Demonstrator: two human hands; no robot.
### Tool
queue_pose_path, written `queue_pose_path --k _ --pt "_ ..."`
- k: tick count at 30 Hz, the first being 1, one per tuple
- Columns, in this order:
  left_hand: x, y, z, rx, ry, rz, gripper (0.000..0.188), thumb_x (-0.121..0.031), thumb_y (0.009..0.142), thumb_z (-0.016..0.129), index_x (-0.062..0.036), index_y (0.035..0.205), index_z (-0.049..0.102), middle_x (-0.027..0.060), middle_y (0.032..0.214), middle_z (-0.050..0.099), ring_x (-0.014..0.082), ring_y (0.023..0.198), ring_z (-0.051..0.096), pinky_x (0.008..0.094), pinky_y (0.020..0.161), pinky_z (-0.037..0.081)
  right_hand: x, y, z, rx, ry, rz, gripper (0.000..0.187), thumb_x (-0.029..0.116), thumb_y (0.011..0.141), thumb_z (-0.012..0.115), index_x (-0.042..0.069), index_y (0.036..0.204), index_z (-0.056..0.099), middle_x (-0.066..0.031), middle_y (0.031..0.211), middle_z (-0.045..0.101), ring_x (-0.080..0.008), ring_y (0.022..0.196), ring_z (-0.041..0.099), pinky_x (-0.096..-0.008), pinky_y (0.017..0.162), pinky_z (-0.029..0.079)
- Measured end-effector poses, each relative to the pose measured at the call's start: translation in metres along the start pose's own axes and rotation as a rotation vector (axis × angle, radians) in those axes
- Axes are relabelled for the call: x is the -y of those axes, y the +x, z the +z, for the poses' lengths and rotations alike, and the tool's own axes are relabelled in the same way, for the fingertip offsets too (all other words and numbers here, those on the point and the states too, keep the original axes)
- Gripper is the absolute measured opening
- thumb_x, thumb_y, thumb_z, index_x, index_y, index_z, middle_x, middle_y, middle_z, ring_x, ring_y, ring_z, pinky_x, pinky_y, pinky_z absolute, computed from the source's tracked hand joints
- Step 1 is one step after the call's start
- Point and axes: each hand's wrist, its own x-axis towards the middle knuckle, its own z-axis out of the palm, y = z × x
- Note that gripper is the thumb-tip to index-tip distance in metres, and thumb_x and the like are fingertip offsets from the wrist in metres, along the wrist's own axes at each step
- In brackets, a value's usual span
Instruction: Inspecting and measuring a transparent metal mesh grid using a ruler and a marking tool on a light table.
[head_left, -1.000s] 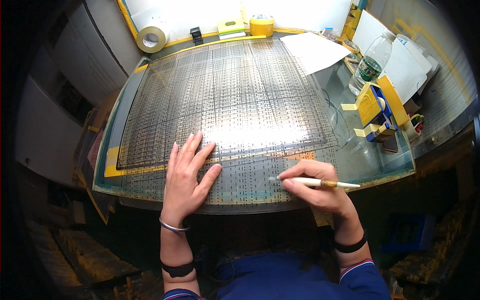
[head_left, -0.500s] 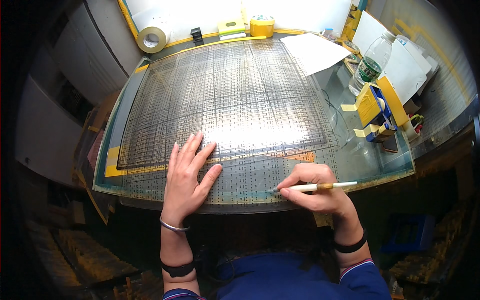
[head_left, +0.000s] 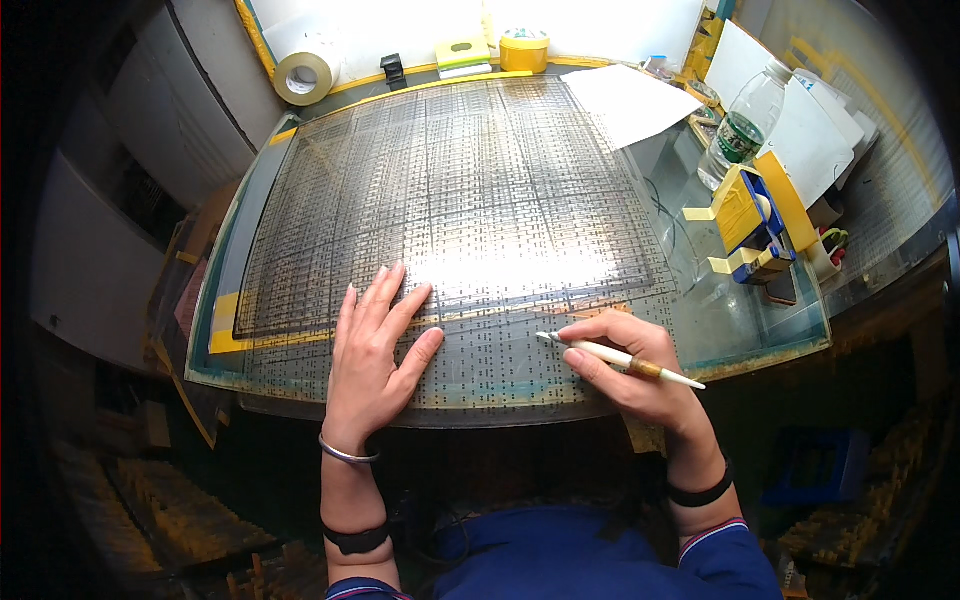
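My left hand (head_left: 377, 345) lies flat with fingers spread on a clear film sheet (head_left: 480, 365) printed with rows of small dark marks. In my right hand (head_left: 635, 365) is a slim white pen-like tool (head_left: 610, 354) with a brownish band and a metal tip, pinched between thumb and fingers. Its tip points left and sits at or just above the film; contact cannot be made out. Beneath and beyond the near strip stretches a large dark-patterned panel (head_left: 350, 200), with a bright glare in front of my fingers.
The glass table (head_left: 735, 320) has a worn near edge. At the right stand a blue tape dispenser (head_left: 765, 250) with yellow tape, a plastic bottle (head_left: 740, 130) and white cards. White paper (head_left: 630, 103), a tape roll (head_left: 303, 79) and a yellow jar (head_left: 524, 52) lie along the back.
My right hand has shifted the tool's tip away from the near edge, farther up the film, and the tool's rear end now tilts toward me. My left hand has stayed in place.
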Motion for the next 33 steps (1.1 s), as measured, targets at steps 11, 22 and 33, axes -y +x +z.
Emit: queue_pose_path --k 11,22,33 --pt "0.000 -0.001 0.000 -0.002 0.003 -0.004 0.051 -0.042 0.099 0.060 -0.0151 0.142 0.060 0.0145 0.158 0.044 0.0299 0.149 0.036 0.0515 0.125 0.016 0.006 0.000 -0.010 0.192 0.082 -0.004 0.011 0.010 0.086 0.078 0.000 0.087 0.074 -0.0081 0.077 0.071 -0.0177 0.068 0.067 -0.0286 0.061 0.051" --pt "0.000 0.000 0.000 0.000 0.004 -0.009 0.051 -0.043 0.099 0.060 -0.0154 0.142 0.059 0.0147 0.158 0.044 0.0299 0.150 0.036 0.0517 0.125 0.016 0.000 0.001 0.001 0.003 0.003 -0.038 0.016 0.011 0.087 0.078 0.001 0.099 0.074 -0.0113 0.088 0.073 -0.0197 0.078 0.070 -0.0303 0.071 0.053" --pt "0.000 0.000 0.000 -0.005 0.000 -0.003 0.050 -0.040 0.099 0.061 -0.0141 0.142 0.060 0.0147 0.158 0.044 0.0297 0.149 0.036 0.0513 0.125 0.016 0.003 -0.001 -0.008 0.185 0.109 0.037 0.012 0.010 0.086 0.078 0.001 0.092 0.074 -0.0084 0.079 0.071 -0.0152 0.068 0.065 -0.0290 0.060 0.049"
